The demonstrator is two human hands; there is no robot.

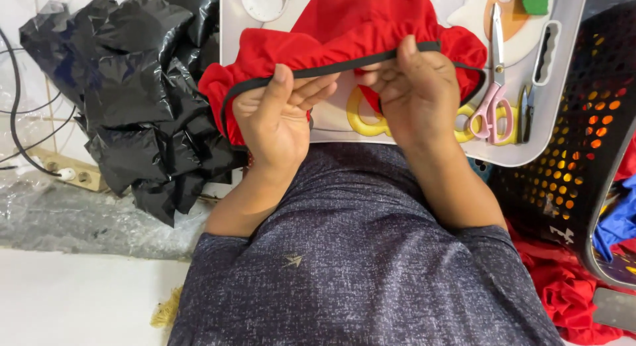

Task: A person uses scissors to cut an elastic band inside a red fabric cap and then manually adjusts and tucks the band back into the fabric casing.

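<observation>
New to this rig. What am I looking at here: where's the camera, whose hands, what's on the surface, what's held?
There is one picture, from a camera worn on a person's head, looking down over their grey shirt. No machine: two bare hands. The left hand and right hand both pinch the black elastic edge of a gathered red fabric piece, stretched between them. Beneath lies a light tray carrying pink-handled scissors and a small dark tool beside them. A crumpled black plastic bag sits at left, a dark perforated basket at right, with more red cloth below it.
</observation>
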